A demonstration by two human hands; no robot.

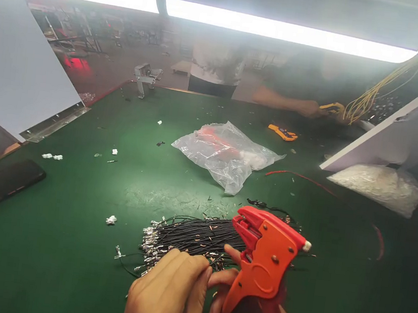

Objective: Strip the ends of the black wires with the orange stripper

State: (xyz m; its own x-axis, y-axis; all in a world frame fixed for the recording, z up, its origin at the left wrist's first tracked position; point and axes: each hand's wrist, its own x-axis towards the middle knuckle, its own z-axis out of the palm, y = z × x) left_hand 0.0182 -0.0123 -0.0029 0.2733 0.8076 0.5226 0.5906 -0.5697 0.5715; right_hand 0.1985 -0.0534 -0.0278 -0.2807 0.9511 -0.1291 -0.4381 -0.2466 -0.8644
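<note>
A red and orange wire stripper [271,255] stands upright in my right hand [225,285], its jaws pointing left. Fingers of that hand wrap round its handles. My left hand [170,289] is closed, thumb and forefinger pinched together beside the right fingertips, on what looks like a thin black wire. Behind both hands lies a wide bundle of black wires [199,234] with silvery terminals at its left end. Part of the bundle is hidden by the hands and the tool.
A clear plastic bag [228,154] with red and white contents lies mid-table. Beyond it is a yellow tool [282,133]. A bag of white parts [380,185] sits right, a black case [3,187] left. Across the table, a person holds another yellow tool [332,108] near yellow wires.
</note>
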